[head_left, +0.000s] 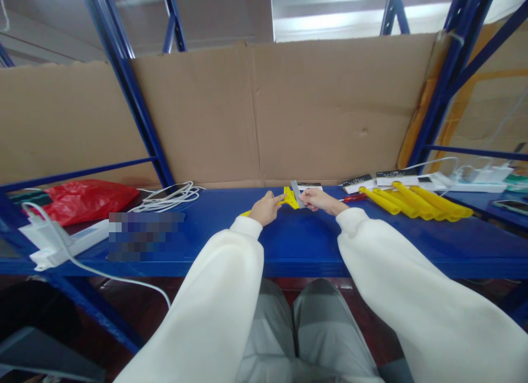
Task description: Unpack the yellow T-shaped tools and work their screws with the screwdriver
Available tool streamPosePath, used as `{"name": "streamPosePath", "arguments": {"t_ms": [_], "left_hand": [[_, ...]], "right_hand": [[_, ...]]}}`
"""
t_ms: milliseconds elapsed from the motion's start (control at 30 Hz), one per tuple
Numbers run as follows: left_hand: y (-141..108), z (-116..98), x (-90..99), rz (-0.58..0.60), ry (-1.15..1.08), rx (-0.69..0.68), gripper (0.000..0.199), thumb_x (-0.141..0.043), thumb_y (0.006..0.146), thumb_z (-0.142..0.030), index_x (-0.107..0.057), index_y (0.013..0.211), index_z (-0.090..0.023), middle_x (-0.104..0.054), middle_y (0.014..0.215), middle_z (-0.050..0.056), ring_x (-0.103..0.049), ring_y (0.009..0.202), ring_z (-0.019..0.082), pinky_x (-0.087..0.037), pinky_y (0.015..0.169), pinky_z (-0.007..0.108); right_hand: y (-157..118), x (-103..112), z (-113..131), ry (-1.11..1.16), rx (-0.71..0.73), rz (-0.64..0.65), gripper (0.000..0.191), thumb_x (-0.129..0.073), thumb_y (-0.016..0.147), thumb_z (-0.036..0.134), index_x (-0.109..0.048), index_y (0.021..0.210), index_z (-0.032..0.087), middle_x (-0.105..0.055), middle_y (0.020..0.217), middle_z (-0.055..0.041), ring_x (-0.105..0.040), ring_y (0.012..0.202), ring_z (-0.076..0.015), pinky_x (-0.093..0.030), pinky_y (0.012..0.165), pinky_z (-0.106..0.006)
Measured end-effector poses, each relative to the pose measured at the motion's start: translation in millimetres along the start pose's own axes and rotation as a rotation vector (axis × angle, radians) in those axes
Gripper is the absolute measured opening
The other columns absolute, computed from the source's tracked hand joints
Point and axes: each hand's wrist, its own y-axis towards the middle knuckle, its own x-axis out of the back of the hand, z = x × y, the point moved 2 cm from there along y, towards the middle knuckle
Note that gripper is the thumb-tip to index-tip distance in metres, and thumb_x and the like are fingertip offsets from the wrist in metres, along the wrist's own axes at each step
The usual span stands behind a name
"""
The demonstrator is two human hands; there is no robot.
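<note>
Two hands are working at the middle of the blue table (305, 237). Left hand (266, 208) is gripping a yellow scraper (290, 198), its fingers closing around the handle and hiding most of it. Right hand (315, 200) is pinching a grey metal blade (297, 194) alongside the scraper's head; whether the two are touching cannot be told. Yellow tubes (416, 201) are partly covering a red-handled tool (353, 198). Pixelation is obscuring an object (145, 237) at left.
</note>
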Motion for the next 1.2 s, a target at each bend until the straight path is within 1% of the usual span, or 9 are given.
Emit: {"name": "streamPosePath", "arguments": {"t_ms": [100,200,367,533,700,867,1000,1200], "left_hand": [[-0.4,-0.5,0.6,-0.003,-0.011,-0.003,0.048,-0.047,0.099,-0.027,-0.051,0.146,-0.03,-0.053,0.11,0.007,-0.063,0.099,0.019,-0.049,0.09,0.03],[-0.6,-1.9,1.9,-0.007,-0.03,-0.022,0.048,-0.047,0.099,-0.025,-0.051,0.147,-0.03,-0.053,0.111,0.007,-0.062,0.1,0.019,-0.049,0.09,0.029],[-0.7,-2.6,3.1,-0.011,-0.051,-0.043,0.048,-0.047,0.098,-0.024,-0.051,0.146,-0.028,-0.053,0.112,0.007,-0.061,0.103,0.019,-0.048,0.091,0.029],[0.4,-0.9,1.4,-0.022,-0.054,-0.032,0.049,-0.049,0.098,-0.023,-0.051,0.146,-0.029,-0.053,0.112,0.007,-0.061,0.103,0.019,-0.048,0.091,0.029],[1.4,-0.1,0.7,-0.027,-0.064,-0.02,0.048,-0.049,0.098,-0.025,-0.051,0.146,-0.031,-0.053,0.11,0.006,-0.062,0.101,0.018,-0.048,0.09,0.029],[2.0,0.7,0.6,-0.029,-0.072,-0.016,0.048,-0.05,0.097,-0.025,-0.052,0.145,-0.031,-0.053,0.11,0.006,-0.061,0.103,0.019,-0.048,0.09,0.029],[2.2,1.1,0.7,-0.023,-0.082,-0.013,0.048,-0.051,0.097,-0.025,-0.053,0.144,-0.03,-0.054,0.11,0.006,-0.061,0.102,0.019,-0.048,0.09,0.029],[2.4,1.0,0.9,-0.035,-0.096,-0.018,0.047,-0.051,0.096,-0.026,-0.054,0.143,-0.029,-0.056,0.109,0.007,-0.062,0.1,0.019,-0.048,0.091,0.03]], "right_hand": [[-0.4,0.3,1.0,0.006,0.034,0.017,0.037,-0.069,0.087,0.036,-0.043,0.065,0.02,-0.041,0.047,0.0084,-0.033,0.039,-0.0039,-0.024,0.04,-0.016],[-0.8,-1.8,0.4,-0.001,0.028,0.033,0.035,-0.071,0.086,0.033,-0.046,0.065,0.02,-0.043,0.045,0.0082,-0.033,0.036,-0.0037,-0.023,0.038,-0.017],[-0.7,-5.2,-1.3,-0.03,0.047,-0.023,0.032,-0.068,0.088,0.026,-0.049,0.063,0.019,-0.045,0.041,0.0075,-0.035,0.033,-0.0041,-0.024,0.035,-0.016],[0.9,-8.3,-1.1,-0.129,0.063,-0.011,0.038,-0.066,0.09,0.029,-0.048,0.058,0.019,-0.047,0.038,0.0057,-0.037,0.03,-0.0051,-0.028,0.033,-0.017],[1.4,-8.9,0.7,-0.184,0.071,-0.032,0.035,-0.063,0.092,0.029,-0.048,0.061,0.02,-0.047,0.037,0.006,-0.038,0.03,-0.006,-0.029,0.033,-0.017],[3.0,-8.2,-0.7,-0.229,0.093,-0.032,0.037,-0.063,0.092,0.031,-0.051,0.06,0.019,-0.049,0.038,0.0044,-0.038,0.031,-0.0058,-0.029,0.034,-0.018],[4.3,-9.0,-1.6,-0.23,0.079,-0.027,0.038,-0.06,0.093,0.027,-0.053,0.057,0.018,-0.051,0.04,0.0035,-0.039,0.031,-0.0055,-0.029,0.034,-0.017],[1.7,-10.7,-0.2,-0.157,0.072,0.015,0.032,-0.057,0.095,0.024,-0.057,0.064,0.016,-0.061,0.05,0.0004,-0.044,0.035,-0.0056,-0.032,0.034,-0.016]]}}
